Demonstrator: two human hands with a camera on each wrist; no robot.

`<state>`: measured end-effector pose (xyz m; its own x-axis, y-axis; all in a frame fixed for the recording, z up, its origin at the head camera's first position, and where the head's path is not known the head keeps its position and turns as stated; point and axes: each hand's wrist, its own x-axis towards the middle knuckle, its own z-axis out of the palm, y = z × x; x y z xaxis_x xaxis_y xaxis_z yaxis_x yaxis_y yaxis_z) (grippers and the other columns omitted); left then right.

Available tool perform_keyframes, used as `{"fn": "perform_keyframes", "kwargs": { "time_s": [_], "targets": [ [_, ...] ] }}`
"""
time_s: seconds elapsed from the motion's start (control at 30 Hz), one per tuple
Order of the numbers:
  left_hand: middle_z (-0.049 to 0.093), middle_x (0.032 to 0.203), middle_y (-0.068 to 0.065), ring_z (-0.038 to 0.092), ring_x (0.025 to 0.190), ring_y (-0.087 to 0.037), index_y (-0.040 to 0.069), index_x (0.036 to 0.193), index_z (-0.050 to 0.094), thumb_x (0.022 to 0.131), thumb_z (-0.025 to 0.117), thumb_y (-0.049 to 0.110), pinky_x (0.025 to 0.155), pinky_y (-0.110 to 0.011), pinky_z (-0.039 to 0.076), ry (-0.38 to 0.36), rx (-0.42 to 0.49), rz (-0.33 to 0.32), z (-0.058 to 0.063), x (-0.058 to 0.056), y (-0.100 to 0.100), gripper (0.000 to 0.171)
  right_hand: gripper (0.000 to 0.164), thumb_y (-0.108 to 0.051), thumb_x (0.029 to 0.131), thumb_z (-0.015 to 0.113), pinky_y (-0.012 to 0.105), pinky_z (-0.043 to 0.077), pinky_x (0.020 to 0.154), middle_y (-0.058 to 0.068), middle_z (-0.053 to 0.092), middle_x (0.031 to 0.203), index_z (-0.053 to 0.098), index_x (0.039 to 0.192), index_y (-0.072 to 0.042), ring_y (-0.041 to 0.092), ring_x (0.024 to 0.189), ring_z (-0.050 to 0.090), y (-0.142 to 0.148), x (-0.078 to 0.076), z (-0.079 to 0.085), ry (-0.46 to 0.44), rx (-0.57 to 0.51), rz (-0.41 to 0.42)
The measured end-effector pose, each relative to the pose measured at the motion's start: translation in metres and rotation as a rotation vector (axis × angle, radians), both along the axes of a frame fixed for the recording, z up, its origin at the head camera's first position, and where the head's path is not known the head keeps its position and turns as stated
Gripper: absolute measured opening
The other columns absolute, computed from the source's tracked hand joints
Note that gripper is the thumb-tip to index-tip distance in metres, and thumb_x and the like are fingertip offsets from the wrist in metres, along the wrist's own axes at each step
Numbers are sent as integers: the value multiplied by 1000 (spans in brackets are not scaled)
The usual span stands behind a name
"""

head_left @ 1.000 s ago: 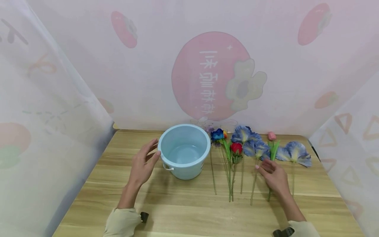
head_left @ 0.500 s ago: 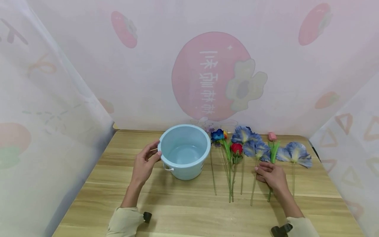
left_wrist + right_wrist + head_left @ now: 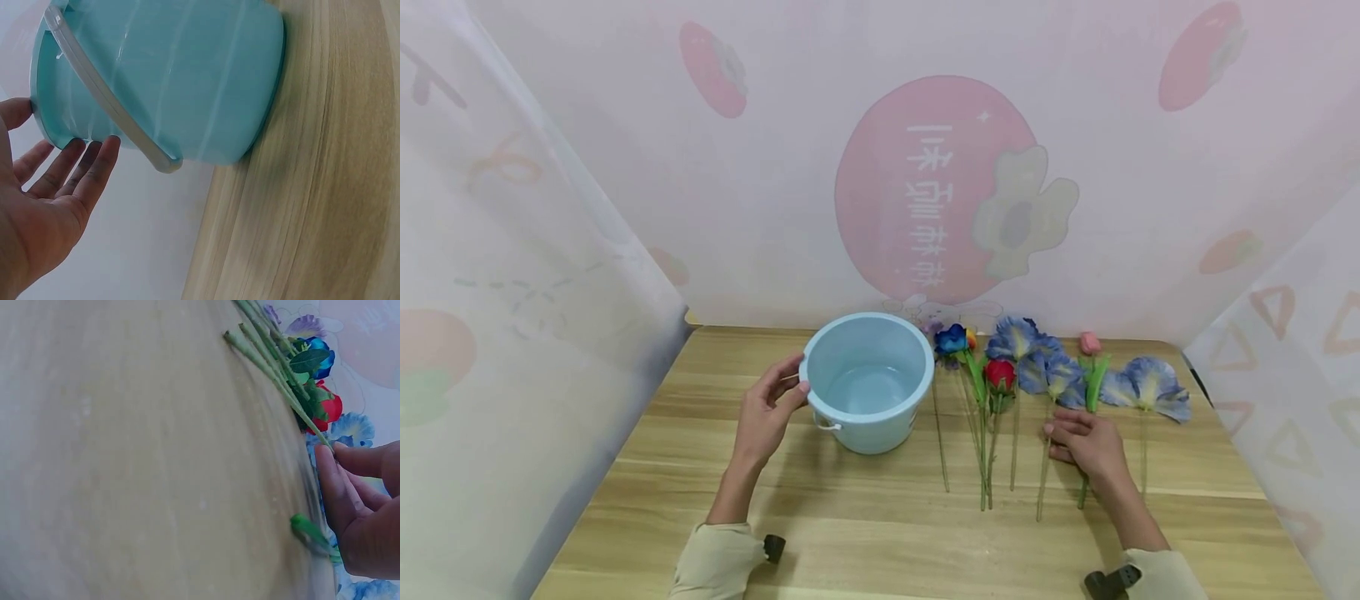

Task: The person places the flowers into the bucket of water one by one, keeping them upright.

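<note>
A light blue bucket (image 3: 874, 433) stands upright on the wooden table. At its left side my left hand (image 3: 763, 421) touches the rim and outer wall with thumb and fairly straight fingertips, below which the white handle (image 3: 103, 94) hangs in the left wrist view. To the right of the bucket my right hand (image 3: 1096, 448) pinches the stem of a blue artificial iris (image 3: 1054, 379) between thumb and fingers. That stem lies low over the table in the head view. The right wrist view shows the pinch on the green stem (image 3: 300, 411) closely.
Beside the held iris lie a red rose (image 3: 1000, 377), a blue rose (image 3: 953, 339), a pink tulip (image 3: 1090, 343) and another blue iris (image 3: 1148, 387). The wooden table (image 3: 880, 533) meets a patterned curtain (image 3: 760, 208) at the back.
My right hand has moved slightly down and its thumb and fingers have closed on the iris stem. My left hand has moved slightly right, against the bucket.
</note>
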<state>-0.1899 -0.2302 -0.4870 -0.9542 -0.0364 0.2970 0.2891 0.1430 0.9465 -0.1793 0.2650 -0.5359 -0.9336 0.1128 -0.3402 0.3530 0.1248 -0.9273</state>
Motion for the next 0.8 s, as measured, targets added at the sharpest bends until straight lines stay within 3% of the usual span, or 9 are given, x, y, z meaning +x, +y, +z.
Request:
{"fn": "perform_keyframes", "kwargs": {
  "time_s": [0.3, 0.53, 0.8],
  "targets": [
    [63, 141, -28, 71, 118, -24, 0, 148, 60, 104, 70, 7, 86, -24, 67, -1, 10, 7, -1, 0, 0, 46, 59, -11, 103, 73, 27, 68, 83, -5, 76, 116, 48, 154, 7, 6, 96, 76, -4, 5, 21, 71, 10, 13],
    [63, 142, -27, 70, 117, -24, 0, 148, 61, 103, 71, 6, 86, -23, 67, 3, 12, 11, -2, -1, 1, 46, 60, -15, 104, 73, 27, 68, 84, -22, 73, 103, 48, 154, 4, 3, 97, 75, -9, 5, 42, 124, 12, 6],
    [64, 144, -25, 70, 119, -25, 1, 148, 61, 103, 72, 8, 87, -23, 66, 4, 7, 10, -4, -1, 0, 47, 57, -19, 105, 73, 28, 68, 85, -24, 74, 104, 51, 153, 2, 0, 98, 75, -17, 8, 69, 237, 65, 33]
  ]
}}
